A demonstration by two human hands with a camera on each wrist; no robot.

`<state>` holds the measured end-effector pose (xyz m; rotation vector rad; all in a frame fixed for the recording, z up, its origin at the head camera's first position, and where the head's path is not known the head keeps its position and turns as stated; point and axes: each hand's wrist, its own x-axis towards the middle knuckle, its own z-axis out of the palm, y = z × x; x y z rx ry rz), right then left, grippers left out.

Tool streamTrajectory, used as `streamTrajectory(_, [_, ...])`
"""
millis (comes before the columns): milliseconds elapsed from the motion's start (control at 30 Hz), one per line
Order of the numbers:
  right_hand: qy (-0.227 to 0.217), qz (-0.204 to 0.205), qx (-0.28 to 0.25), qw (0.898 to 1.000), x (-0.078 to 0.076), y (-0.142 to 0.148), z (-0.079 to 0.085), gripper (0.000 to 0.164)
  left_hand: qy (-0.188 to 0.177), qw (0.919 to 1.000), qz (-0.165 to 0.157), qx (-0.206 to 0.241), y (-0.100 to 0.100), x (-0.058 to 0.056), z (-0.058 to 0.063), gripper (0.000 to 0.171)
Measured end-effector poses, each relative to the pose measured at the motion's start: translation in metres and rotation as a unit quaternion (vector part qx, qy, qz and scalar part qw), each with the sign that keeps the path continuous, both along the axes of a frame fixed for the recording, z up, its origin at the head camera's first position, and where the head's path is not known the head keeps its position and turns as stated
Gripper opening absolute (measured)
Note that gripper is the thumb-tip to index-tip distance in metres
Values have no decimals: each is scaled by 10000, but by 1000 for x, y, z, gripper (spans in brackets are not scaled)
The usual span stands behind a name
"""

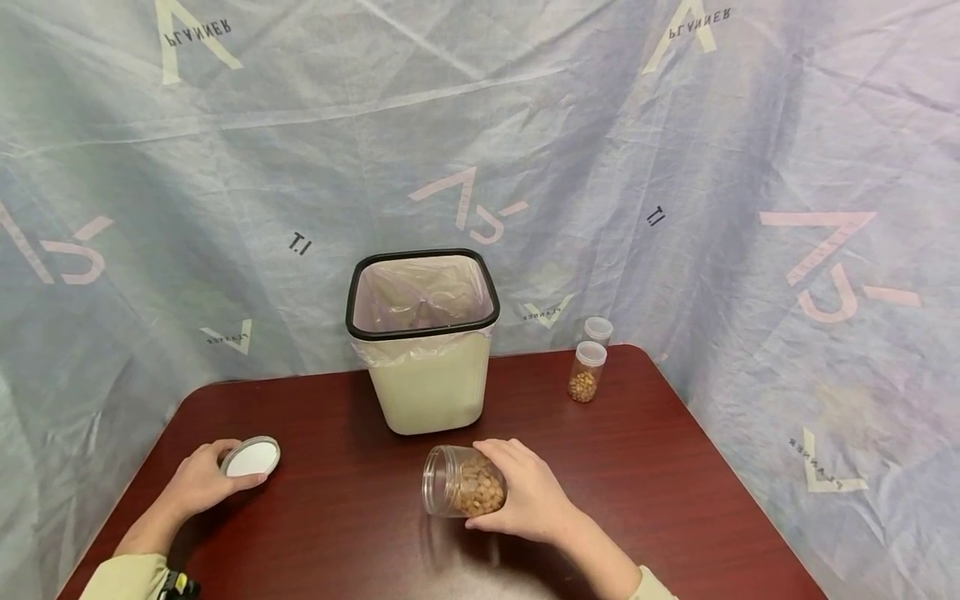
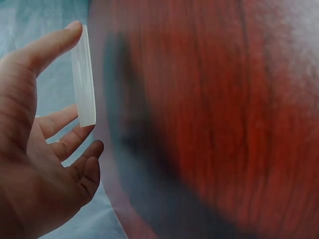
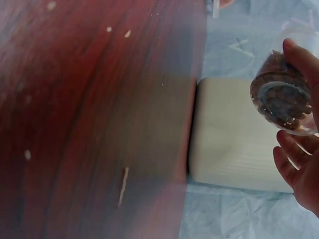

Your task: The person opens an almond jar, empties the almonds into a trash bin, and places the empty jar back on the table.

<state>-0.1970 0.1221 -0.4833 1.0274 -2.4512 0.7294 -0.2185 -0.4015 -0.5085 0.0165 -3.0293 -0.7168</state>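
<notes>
My left hand [image 1: 201, 479] pinches a round lid [image 1: 253, 457] by its rim, white face up, over the left part of the table. In the left wrist view the lid [image 2: 83, 79] is seen edge-on between thumb and fingers. My right hand [image 1: 528, 492] grips a clear jar [image 1: 442, 482] tipped onto its side, its uncovered mouth facing left. Brown nut-like pieces [image 1: 480, 487] lie in the jar toward its base. The right wrist view shows the base of the jar [image 3: 281, 97], with the fingers around its side.
A cream bin [image 1: 431, 387] with a black rim and clear liner stands at the back middle. Two lidded clear jars, the nearer jar [image 1: 583, 375] holding yellowish-brown pieces, stand at the back right. Small crumbs [image 3: 123, 186] lie on the red-brown table [image 1: 337, 533]. Printed cloth [image 1: 337, 183] hangs behind.
</notes>
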Motion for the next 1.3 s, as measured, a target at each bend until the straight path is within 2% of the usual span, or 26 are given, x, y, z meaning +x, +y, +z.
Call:
streamTrajectory(267, [121,2,53,9999,-2,2,1,98,-14,10000,-43,-50,0,2,-6,92])
streamTrajectory(533, [39,-21,45,10000,-1,3,2,98,-6,9998,-38,-169,-2,3,-15,94])
streamTrajectory(767, [196,-20,31,9998,-4,3,3,98,75,9995,-27,-296,0,4,-14,98])
streamTrajectory(933, [172,-12,-59,9998,-5,4,6,98,-203,9984,96,-511,0,5,-5,107])
streamTrajectory(1033, [83,-60,-96,9999,-4,5,8,97,-245,9980,150,-557,2,4,3,103])
streamTrajectory(1133, [71,-97,-106,9999,-4,7,9,98,-72,9985,103,-533,6,0,14,91])
streamTrajectory(1300, [134,-165,-101,9997,-5,9,12,98,347,9989,-291,-147,17,-13,39,73])
